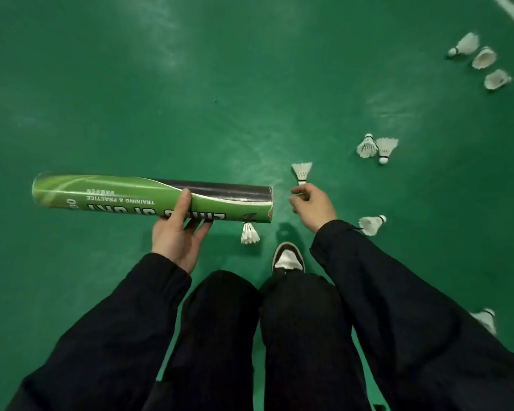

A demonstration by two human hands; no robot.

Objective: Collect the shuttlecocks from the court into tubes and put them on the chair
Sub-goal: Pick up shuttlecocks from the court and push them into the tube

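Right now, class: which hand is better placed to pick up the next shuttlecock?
Right. The right hand is at the cork of a shuttlecock, fingers curled toward it; the left hand is busy gripping the tube.

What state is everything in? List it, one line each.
Tube: level, gripped by left hand.
Held shuttlecock: cork pinched by right hand, feathers pointing away.
Other shuttlecocks: lying loose on floor.
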